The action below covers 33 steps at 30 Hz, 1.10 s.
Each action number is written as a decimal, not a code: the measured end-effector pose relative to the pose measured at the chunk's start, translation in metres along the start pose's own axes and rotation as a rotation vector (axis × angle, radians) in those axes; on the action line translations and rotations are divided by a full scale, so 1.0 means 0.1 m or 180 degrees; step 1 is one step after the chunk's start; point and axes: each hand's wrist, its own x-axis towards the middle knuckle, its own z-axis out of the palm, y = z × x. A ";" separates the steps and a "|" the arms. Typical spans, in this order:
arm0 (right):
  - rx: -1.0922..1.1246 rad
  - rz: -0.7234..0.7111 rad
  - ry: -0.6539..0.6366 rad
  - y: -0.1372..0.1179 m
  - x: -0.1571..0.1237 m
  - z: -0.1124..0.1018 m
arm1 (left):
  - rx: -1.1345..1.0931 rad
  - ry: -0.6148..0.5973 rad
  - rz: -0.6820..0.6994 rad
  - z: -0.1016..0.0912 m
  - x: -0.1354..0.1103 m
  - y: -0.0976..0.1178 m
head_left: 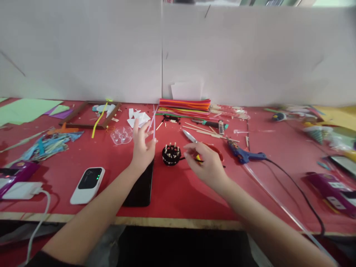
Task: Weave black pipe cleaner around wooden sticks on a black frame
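My left hand (142,146) is raised over the red table (172,193) and pinches a thin pale straw (154,122) that points up and away. My right hand (205,163) hovers to the right of a small black round piece (171,154) studded with short pale sticks; its fingers are curled loosely and hold nothing that I can see. Red-handled scissors (194,142) lie just beyond the right hand, partly hidden by it. A black phone (140,189) lies flat under my left wrist.
A blue glue gun (244,154) with its black cord lies right of the scissors. A stack of coloured sheets (185,105), loose wooden sticks (200,129), a clear blister tray (121,135), a white pocket device (87,184) and purple boxes (332,189) crowd the table. A white partition (111,52) closes the back.
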 end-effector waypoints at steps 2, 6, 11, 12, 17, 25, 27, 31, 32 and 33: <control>-0.0034 -0.0131 -0.0221 0.00 0.03 -0.01 | 0.0060 -0.0186 0.0046 0.01 0.06 0.01; -0.0170 -0.0276 -0.0501 0.08 0.00 0.05 | 0.0141 -0.1405 0.0784 -0.02 0.09 0.08; -0.0356 -0.0285 -0.0545 0.17 -0.12 0.09 | 0.0329 -0.1923 0.0831 0.01 -0.07 0.02; -0.0358 -0.0293 -0.0540 0.19 -0.13 0.08 | 0.0187 -0.1843 0.0622 0.03 -0.10 0.00; -0.0269 -0.0364 -0.0424 0.25 -0.11 0.01 | -0.0041 -0.1876 0.0102 0.04 -0.16 0.02; -0.0176 -0.0990 0.0179 0.10 -0.10 -0.09 | 0.0881 -0.0963 0.1437 -0.11 -0.15 0.27; -0.0294 -0.1037 0.0319 0.05 -0.11 -0.10 | 0.1072 -0.0801 0.1665 -0.13 -0.15 0.32; -0.0581 -0.1043 0.0547 -0.04 -0.13 -0.12 | 0.0984 -0.0694 0.1813 -0.13 -0.19 0.41; -0.0599 -0.1066 0.0542 -0.06 -0.13 -0.13 | 0.0921 -0.0699 0.1831 -0.12 -0.20 0.42; -0.0597 -0.1094 0.0509 -0.06 -0.13 -0.15 | 0.0840 -0.0709 0.1846 -0.11 -0.21 0.44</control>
